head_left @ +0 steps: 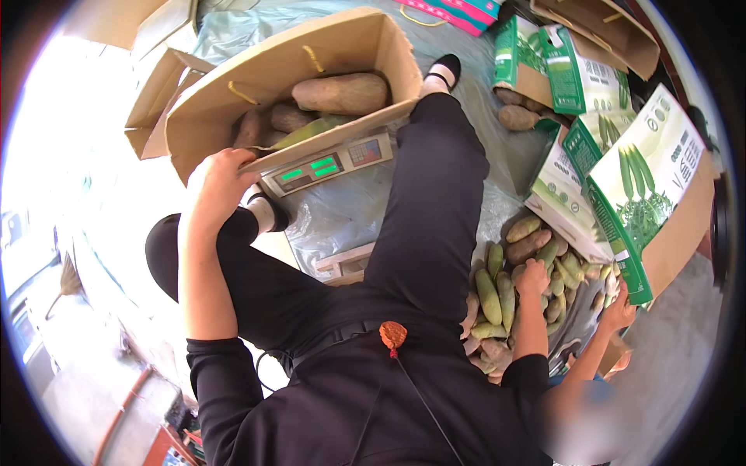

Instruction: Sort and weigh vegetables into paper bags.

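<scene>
My left hand (218, 189) is closed on the near rim of a tall cardboard box (264, 101) with yellow cord handles. Inside the box lie several large soil-covered radishes (342, 93) and a green leaf-like piece. Below the box shows a weighing scale (326, 165) with a lit green display and keypad. At the right, my right hand (532, 279) reaches down into a pile of green and brownish radishes (488, 297). Its fingers are curled, and whatever they grip is hidden under the hand.
Beside the pile, a co-worker's hand (619, 312) holds the lower corner of a printed green-and-white carton (649, 186). More such cartons (590, 78) stand at the far right. Clear plastic sheeting (497, 163) covers the floor. Another brown box (159, 101) stands at left.
</scene>
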A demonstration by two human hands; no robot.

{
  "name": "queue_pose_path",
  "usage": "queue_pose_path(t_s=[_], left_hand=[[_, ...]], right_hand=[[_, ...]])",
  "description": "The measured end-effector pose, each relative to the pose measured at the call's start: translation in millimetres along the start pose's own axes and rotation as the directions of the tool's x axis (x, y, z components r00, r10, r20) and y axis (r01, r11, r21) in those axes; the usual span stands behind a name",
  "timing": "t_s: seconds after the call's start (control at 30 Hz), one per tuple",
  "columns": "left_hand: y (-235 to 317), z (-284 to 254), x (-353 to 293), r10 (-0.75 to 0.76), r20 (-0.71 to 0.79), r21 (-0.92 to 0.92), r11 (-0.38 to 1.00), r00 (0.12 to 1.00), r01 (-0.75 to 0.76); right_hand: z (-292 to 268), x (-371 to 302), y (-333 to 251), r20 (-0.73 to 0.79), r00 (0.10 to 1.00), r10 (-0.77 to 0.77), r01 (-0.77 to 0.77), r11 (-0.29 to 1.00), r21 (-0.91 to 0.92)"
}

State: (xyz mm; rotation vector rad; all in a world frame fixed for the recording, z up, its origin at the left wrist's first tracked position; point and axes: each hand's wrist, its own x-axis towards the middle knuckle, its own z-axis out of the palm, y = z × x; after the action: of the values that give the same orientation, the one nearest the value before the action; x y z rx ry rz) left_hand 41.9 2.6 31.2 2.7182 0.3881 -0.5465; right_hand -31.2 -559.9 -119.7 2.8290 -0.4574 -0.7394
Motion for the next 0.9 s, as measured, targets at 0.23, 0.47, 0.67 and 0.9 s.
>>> queue_pose_path(t_s=[0.23,0.47,0.67,0.9], left_hand=[[-11.2,0.4,-2.6,-0.04,-0.039,0.043,0.998,0.998,0.042],[-21.5,0.9,-8.6,-0.065,-0.081,-0.001,0.998,0.995,0.065],[-24.3,-1.3,-9.4,-0.027,-0.057,0.019,0.999,0.998,0.028],[-21.3,-5.9,-10.7,-0.004,-0.021,0.011,1.0,1.0,0.004]], right_hand=[[-93.9,-4.1,-34.9,-0.169,0.974,-0.15,0.188,0.952,0.243],[-239.3,-21.8,-83.6,-0.65,0.693,-0.313,0.666,0.623,0.411],[-337.1,-46.4,-147.9,-0.823,0.452,-0.344,0.892,0.177,0.415],[-363.9,-57.4,-264.7,-0.763,0.221,-0.607,0.963,0.012,0.27]])
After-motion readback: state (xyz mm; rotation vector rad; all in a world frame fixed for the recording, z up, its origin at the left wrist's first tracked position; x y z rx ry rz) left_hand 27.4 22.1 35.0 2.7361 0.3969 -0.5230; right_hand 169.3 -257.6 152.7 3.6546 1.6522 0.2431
